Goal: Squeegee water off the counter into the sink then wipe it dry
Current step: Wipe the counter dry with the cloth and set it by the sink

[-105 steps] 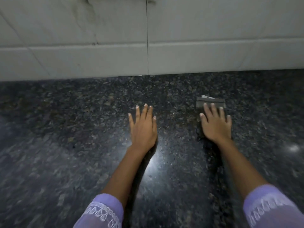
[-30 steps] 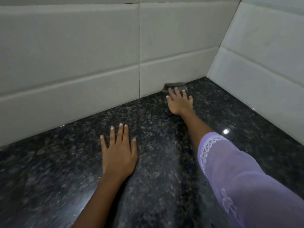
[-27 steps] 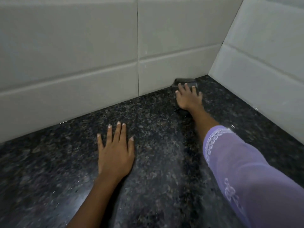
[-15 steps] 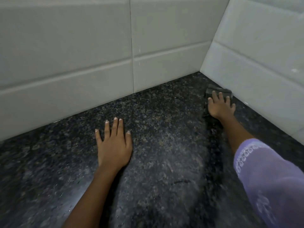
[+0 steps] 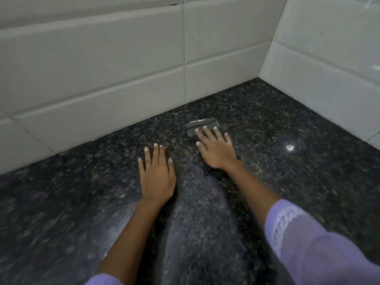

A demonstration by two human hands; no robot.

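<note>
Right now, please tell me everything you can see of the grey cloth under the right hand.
The grey cloth looks like a small folded pad with a paler strip along its far edge. It lies flat on the dark speckled counter, clear of both tiled walls. The right hand presses on it with straight fingers and hides its near part. The left hand does not touch it.

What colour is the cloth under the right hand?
Dark grey folded cloth with a paler edge strip, under the right hand; head view.

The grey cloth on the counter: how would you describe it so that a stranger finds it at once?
Start at the corner where the two white tiled walls meet the dark speckled counter. Nearer the camera lies a small flat grey cloth, pressed under the right hand; the left hand has nothing under it.
</note>
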